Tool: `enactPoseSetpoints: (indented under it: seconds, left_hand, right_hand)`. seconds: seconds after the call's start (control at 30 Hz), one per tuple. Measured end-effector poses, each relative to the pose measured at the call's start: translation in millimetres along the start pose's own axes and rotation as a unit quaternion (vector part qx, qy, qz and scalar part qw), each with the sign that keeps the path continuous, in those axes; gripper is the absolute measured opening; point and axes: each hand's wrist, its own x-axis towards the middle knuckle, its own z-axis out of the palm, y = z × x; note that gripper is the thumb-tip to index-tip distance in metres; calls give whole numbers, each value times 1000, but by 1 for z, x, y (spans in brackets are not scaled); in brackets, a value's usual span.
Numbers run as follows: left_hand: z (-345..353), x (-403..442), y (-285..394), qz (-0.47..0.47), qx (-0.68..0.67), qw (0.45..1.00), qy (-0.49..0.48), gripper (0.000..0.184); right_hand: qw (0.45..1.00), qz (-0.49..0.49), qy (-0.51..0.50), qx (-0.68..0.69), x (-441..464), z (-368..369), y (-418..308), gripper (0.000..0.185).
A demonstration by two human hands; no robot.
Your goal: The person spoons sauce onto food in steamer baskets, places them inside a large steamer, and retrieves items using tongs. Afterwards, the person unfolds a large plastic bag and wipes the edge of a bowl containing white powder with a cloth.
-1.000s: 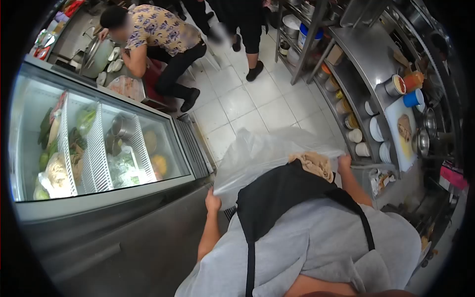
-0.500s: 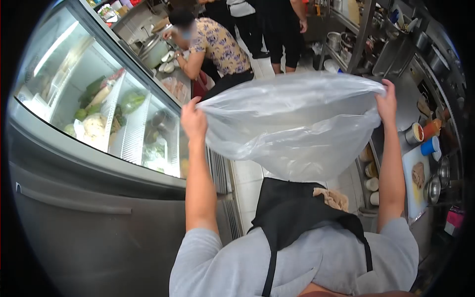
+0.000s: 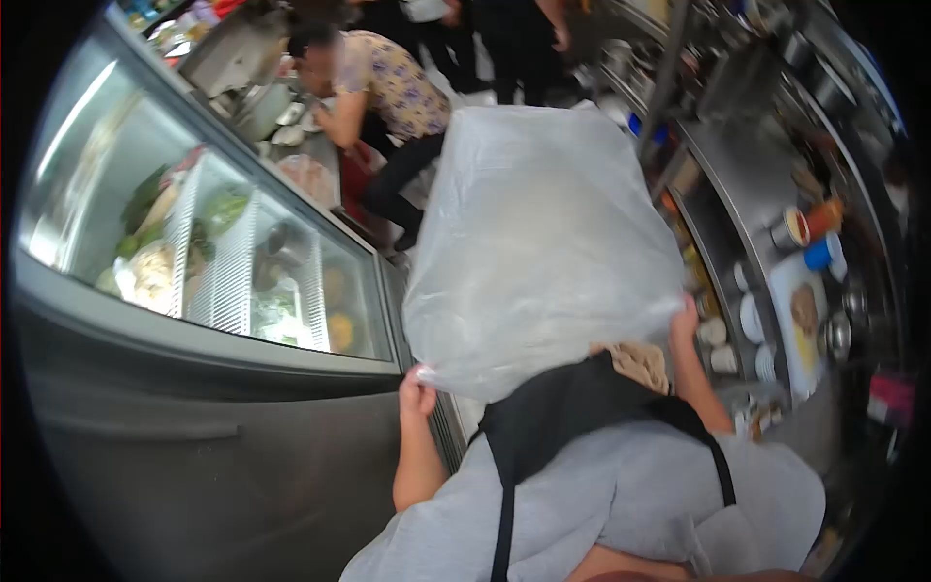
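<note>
A large clear plastic bag (image 3: 543,233) spreads out in front of me, puffed up and whitish. My left hand (image 3: 417,393) is closed on its near left corner, beside the fridge. At the near right corner, my right hand (image 3: 685,325) grips the bag's edge; part of its fingers is hidden by the plastic. The bag's near edge runs between both hands, just over my black apron (image 3: 558,417). A beige cloth (image 3: 635,367) sticks out at the apron's waist.
On the left stands a glass-door fridge (image 3: 223,252) holding vegetables. A seated person in a flowered shirt (image 3: 393,82) works beyond it; others stand behind. To the right, a steel counter (image 3: 722,179) carries a cutting board (image 3: 800,320), a blue cup (image 3: 825,253) and metal bowls.
Both my hands have come down and nearer to my body with the bag's edge. The bag has billowed outward and filled with air, stretching away from me. My view has shifted slightly.
</note>
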Motion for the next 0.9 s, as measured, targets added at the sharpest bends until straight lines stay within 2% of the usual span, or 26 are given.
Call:
enactPoseSetpoints:
  seconds: [0.03,0.1,0.17,0.2,0.23,0.27,0.3,0.33,0.37,0.4,0.43,0.47,0.5,0.53,0.57,0.6,0.63,0.67,0.73,0.77,0.83,0.87,0.9]
  left_hand:
    - [-9,3,4,-41,-44,996,-67,19]
    - [14,6,32,-108,-39,993,-35,27]
    - [-20,26,75,-152,79,983,-65,33]
    - [-2,10,102,-179,114,977,-27,36]
    - [24,-9,129,-203,147,968,12,38]
    - [12,-6,138,-171,261,949,36,34]
    - [-4,-1,150,-134,371,917,58,29]
    - [-27,14,157,-68,573,816,15,16]
    - [-10,1,154,-23,697,717,7,16]
    - [6,-3,139,51,724,685,64,19]
    - [24,-6,120,125,743,645,125,22]
    - [42,-9,97,194,755,599,185,26]
    - [63,-13,71,257,760,546,242,31]
    - [113,-30,56,190,635,713,228,28]
    - [83,18,8,134,273,940,155,24]
    - [115,21,-16,-29,53,981,184,24]
    - [104,45,-34,-252,-53,964,-71,24]
    - [85,67,-49,-440,-149,826,-320,26]
    - [97,69,-11,-370,65,910,-173,27]
    - [101,64,15,-326,169,926,-89,28]
    - [89,54,83,-284,78,947,-131,28]
    - [88,33,114,-222,28,961,-162,27]
    - [89,13,135,-157,-23,969,-192,28]
  right_hand:
    - [984,55,65,155,19,4,11,31]
    - [952,193,27,236,39,-11,-33,26]
    - [863,307,-271,295,91,-39,-24,29]
    - [822,331,-392,247,103,-68,-52,31]
    - [840,326,-392,182,92,-87,-96,33]
    - [854,321,-393,116,79,-97,-133,35]
    - [850,299,-428,68,85,-117,-136,34]
    - [842,273,-464,21,89,-134,-139,33]
    - [846,146,-467,-210,84,-139,-143,30]
    - [795,2,-435,-423,71,-138,-145,27]
    - [751,-65,-343,-560,44,-129,-148,22]
    - [656,-165,-206,-707,26,-121,-124,26]
    - [724,-140,-138,-661,10,-108,-111,29]
    - [827,-168,-70,-532,15,-101,-52,27]
    - [964,-39,8,-261,20,-74,9,23]
    - [992,97,77,36,29,-53,48,19]
    - [987,126,0,98,32,-47,59,17]
    - [971,160,-76,158,30,-42,68,16]
    - [907,317,-197,194,63,-61,29,26]
    - [864,389,-254,195,80,-70,9,32]
    - [875,376,-238,191,164,-174,62,35]
    - [870,358,-278,194,139,-192,-5,36]
    - [864,338,-316,197,94,-197,-101,37]
